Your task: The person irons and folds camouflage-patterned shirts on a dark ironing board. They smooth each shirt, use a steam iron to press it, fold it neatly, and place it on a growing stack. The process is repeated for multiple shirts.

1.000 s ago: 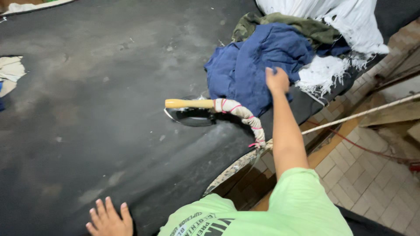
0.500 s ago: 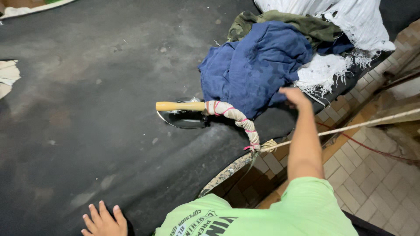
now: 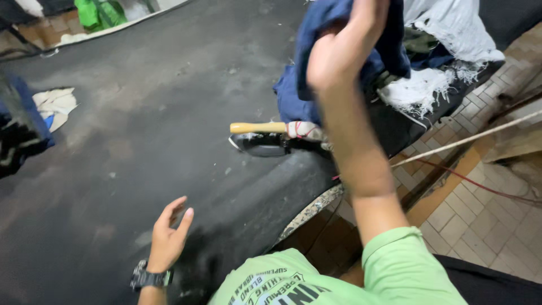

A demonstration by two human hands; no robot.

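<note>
Right hand (image 3: pixel 344 48) raised, fingers closed, left hand (image 3: pixel 169 237) open, hovering low

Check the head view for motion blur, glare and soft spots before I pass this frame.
Head view: the raised right hand and the dark blue cloth it grips are smeared by motion; the wooden-handled flat iron and open left hand read fairly sharp. Lighting is dim and even over the black padded table, with no glare; the dark bundle at the left edge is blurred.
</note>
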